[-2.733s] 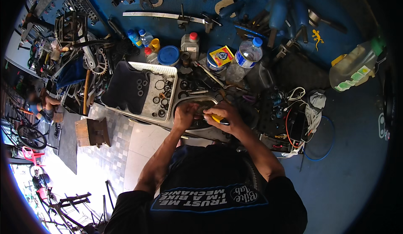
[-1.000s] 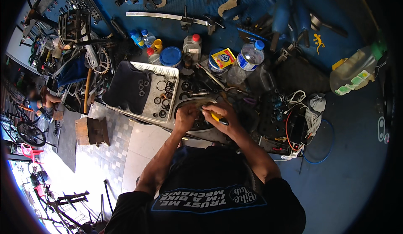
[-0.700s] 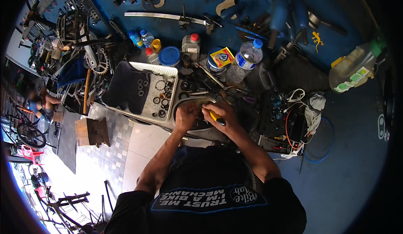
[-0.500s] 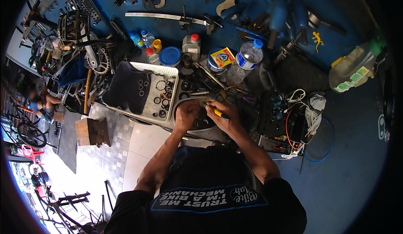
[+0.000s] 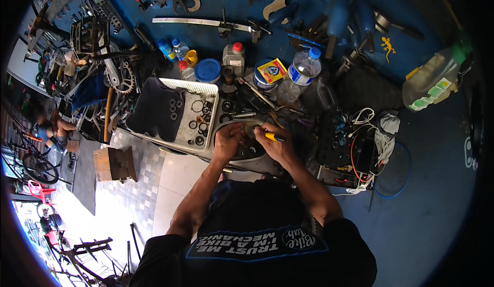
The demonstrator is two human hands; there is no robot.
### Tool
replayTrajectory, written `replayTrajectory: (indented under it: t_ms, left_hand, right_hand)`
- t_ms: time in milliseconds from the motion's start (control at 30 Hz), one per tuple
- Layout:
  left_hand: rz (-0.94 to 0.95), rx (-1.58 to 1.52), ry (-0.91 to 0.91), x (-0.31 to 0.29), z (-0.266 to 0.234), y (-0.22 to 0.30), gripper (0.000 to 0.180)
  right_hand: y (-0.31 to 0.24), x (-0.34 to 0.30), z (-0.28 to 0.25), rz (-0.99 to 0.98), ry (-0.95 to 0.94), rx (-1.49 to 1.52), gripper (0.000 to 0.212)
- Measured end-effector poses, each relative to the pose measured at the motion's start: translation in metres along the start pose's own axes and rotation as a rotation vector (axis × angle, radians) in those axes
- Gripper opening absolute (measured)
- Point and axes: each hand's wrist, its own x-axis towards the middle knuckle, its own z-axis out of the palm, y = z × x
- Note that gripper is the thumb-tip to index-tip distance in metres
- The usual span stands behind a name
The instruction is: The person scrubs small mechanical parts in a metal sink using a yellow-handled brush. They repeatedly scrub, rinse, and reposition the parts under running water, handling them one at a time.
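My left hand (image 5: 229,140) is closed over a round metal basin (image 5: 250,160), its fingertips bent around something too small and dark to name. Opposite it, my right hand (image 5: 276,145) grips a yellow-and-black-handled tool (image 5: 275,136); its working end is hidden by the fingers. Both sets of fingertips come close together above the basin. Small dark round parts (image 5: 251,150) lie inside it. To the left stands a white plastic tray (image 5: 212,88) with a dark cloth (image 5: 152,109) in it. Several rings and bearings (image 5: 199,140) are spread across the tray and on the cloth.
Behind the basin stand a blue-lidded tub (image 5: 208,71), a grey bottle with a red cap (image 5: 234,58) and a clear bottle with a blue cap (image 5: 304,71). White cables (image 5: 382,148) lie at the right. A wooden box (image 5: 114,164) sits on the floor; another person (image 5: 51,132) is far left.
My right hand has turned slightly, so the yellow handle lies flatter and shows less of its black end. My left hand stays nearly in place over the basin.
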Motion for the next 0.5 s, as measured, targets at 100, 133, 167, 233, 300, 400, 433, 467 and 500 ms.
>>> replayTrajectory:
  t_ms: [100,133,167,233,300,400,433,467,500]
  left_hand:
    - [-0.079,-0.32,-0.015,-0.002,-0.004,-0.004,0.036]
    - [-0.104,-0.362,-0.026,-0.002,-0.005,-0.005,0.035]
    - [-0.129,-0.404,-0.038,0.0,-0.007,-0.005,0.035]
    - [-0.154,-0.42,-0.035,0.001,-0.008,-0.002,0.034]
    - [-0.161,-0.372,-0.005,-0.001,-0.006,-0.001,0.034]
    - [-0.096,-0.289,0.031,0.0,-0.006,-0.014,0.033]
    - [-0.1,-0.26,0.033,-0.002,-0.005,-0.014,0.034]
    - [-0.105,-0.231,0.035,-0.004,-0.004,-0.014,0.034]
    - [-0.103,-0.205,0.037,-0.003,-0.003,-0.011,0.034]
  right_hand:
    - [0.018,-0.003,-0.009,-0.061,-0.053,-0.169,0.017]
    - [0.028,-0.002,-0.011,-0.146,-0.024,-0.183,0.016]
    - [0.039,-0.003,-0.013,-0.232,0.005,-0.196,0.015]
    - [0.046,0.001,-0.022,-0.302,-0.082,-0.386,0.014]
    - [0.042,0.006,-0.025,-0.269,-0.112,-0.394,0.015]
    - [0.004,0.007,-0.018,-0.212,-0.113,-0.171,0.018]
    - [-0.004,0.007,-0.016,-0.292,-0.132,-0.13,0.019]
    - [-0.008,0.007,-0.015,-0.372,-0.152,-0.088,0.02]
    - [-0.003,0.007,-0.013,-0.288,-0.149,0.003,0.024]
